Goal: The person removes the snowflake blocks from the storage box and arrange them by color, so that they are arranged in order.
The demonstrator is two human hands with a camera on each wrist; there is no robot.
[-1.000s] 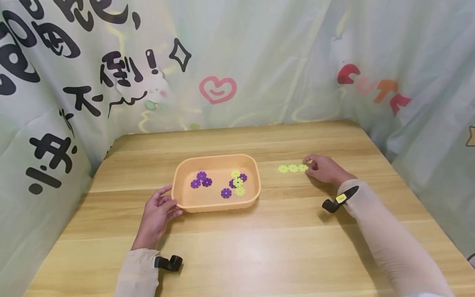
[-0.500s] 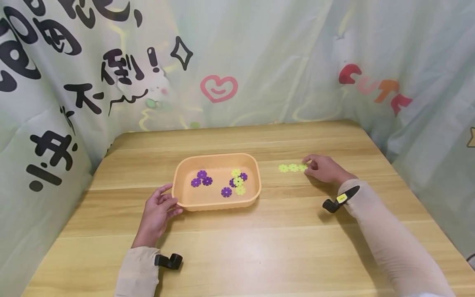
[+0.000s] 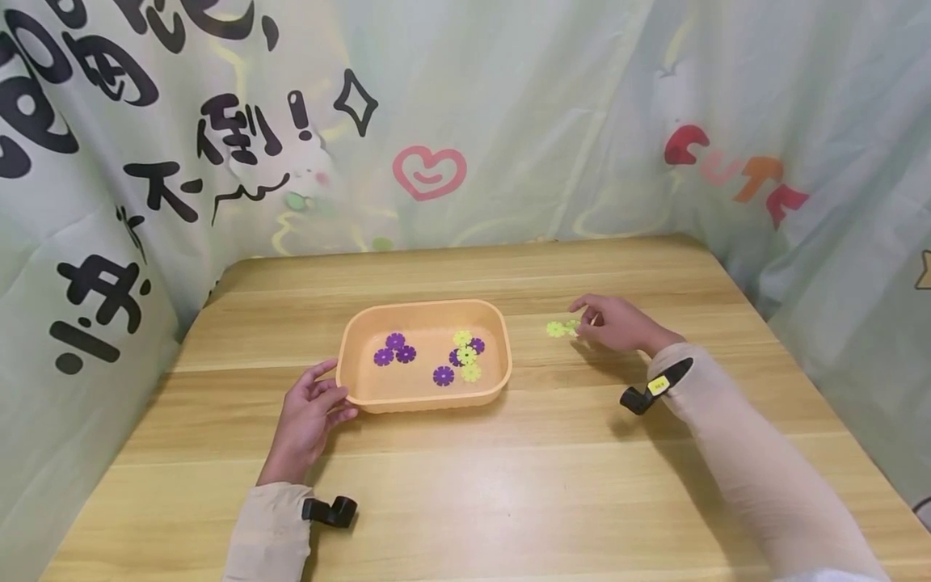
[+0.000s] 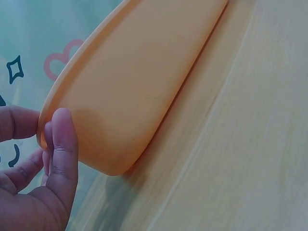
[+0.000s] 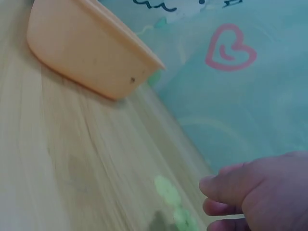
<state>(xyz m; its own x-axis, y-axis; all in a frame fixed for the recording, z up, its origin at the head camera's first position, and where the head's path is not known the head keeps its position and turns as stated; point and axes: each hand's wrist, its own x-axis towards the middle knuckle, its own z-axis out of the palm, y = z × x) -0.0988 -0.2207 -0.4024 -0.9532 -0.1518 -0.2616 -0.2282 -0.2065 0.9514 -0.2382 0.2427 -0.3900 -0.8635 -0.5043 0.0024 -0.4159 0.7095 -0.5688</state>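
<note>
My left hand point(image 3: 309, 416) grips the near left corner of a shallow orange plastic basket point(image 3: 414, 403); in the left wrist view the thumb point(image 4: 64, 139) lies on its outer wall and fingers sit at the rim. My right hand point(image 3: 618, 323) hovers low over yellow flower-shaped plastic discs right of the basket, fingers loosely bent, nothing seen pinched between them. The leftmost yellow disc point(image 3: 556, 329) shows fully; the one beside it is partly covered by the fingers. A third, seen earlier, is hidden from the head view.
Inside the basket, purple flower discs point(image 3: 395, 343) cluster at left. More purple discs and several yellow ones point(image 3: 467, 356) lie together at right. A wood-grain table point(image 3: 465, 485) carries everything, with a printed curtain point(image 3: 509, 121) along its back and sides.
My right hand has shifted left along the yellow row, from the rightmost disc to above the middle one, covering it partly. The left hand and basket have stayed in place.
</note>
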